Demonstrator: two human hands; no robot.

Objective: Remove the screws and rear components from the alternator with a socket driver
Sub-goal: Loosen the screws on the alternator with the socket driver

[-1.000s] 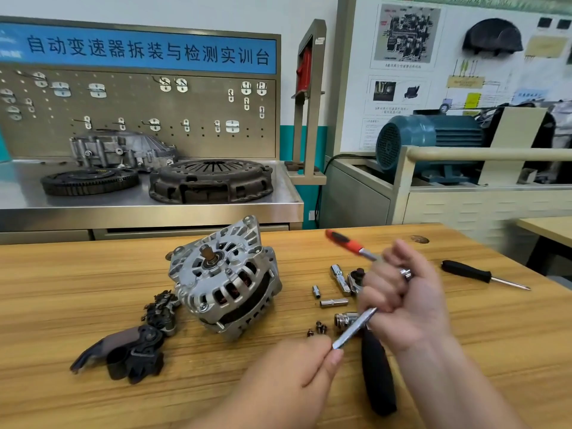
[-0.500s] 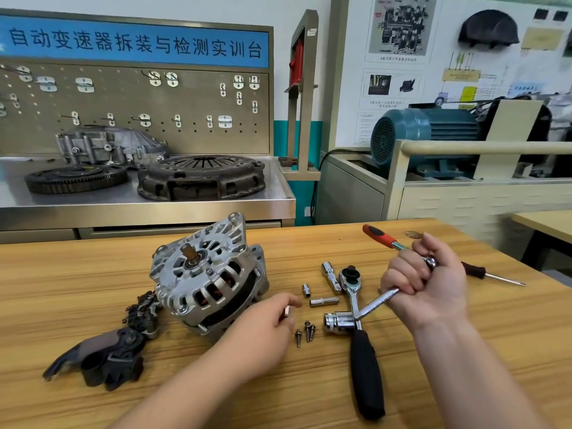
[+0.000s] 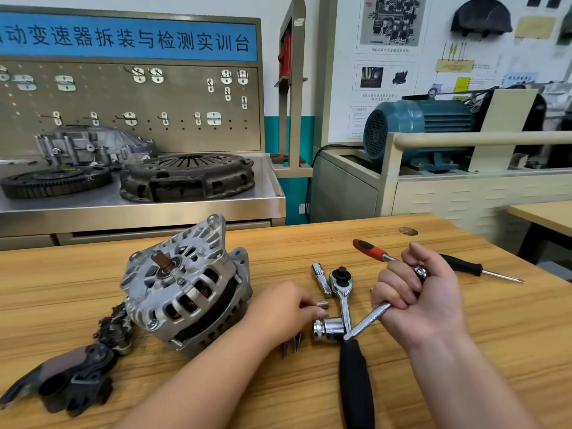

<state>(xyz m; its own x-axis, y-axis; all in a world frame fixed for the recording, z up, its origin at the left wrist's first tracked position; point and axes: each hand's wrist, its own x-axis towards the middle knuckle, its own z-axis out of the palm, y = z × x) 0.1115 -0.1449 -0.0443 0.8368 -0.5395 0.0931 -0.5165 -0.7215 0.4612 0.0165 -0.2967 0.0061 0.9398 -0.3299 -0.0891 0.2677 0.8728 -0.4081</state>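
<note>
The silver alternator [image 3: 185, 283] lies tilted on the wooden table [image 3: 77, 280], shaft end facing up. Removed rear parts, a black cover [image 3: 68, 379] and a dark rectifier piece [image 3: 116, 326], lie at its lower left. My right hand [image 3: 418, 301] grips the socket driver [image 3: 370, 318], whose red handle [image 3: 368, 249] sticks out above the fist and whose chrome shaft points down-left. My left hand [image 3: 286, 308] rests on the table right of the alternator, fingertips pinching a small silver socket [image 3: 322, 304]. Loose screws [image 3: 291, 343] lie just below that hand.
A ratchet wrench [image 3: 343, 298] with a black grip [image 3: 356, 385] lies between my hands, a large socket [image 3: 329, 329] beside it and an extension bar [image 3: 320, 278] above. A black screwdriver [image 3: 476, 267] lies at the right. A steel bench with a clutch plate [image 3: 188, 174] stands behind.
My left hand left the driver's tip and went down to the table, onto the small socket. My right hand moved the driver to the right.
</note>
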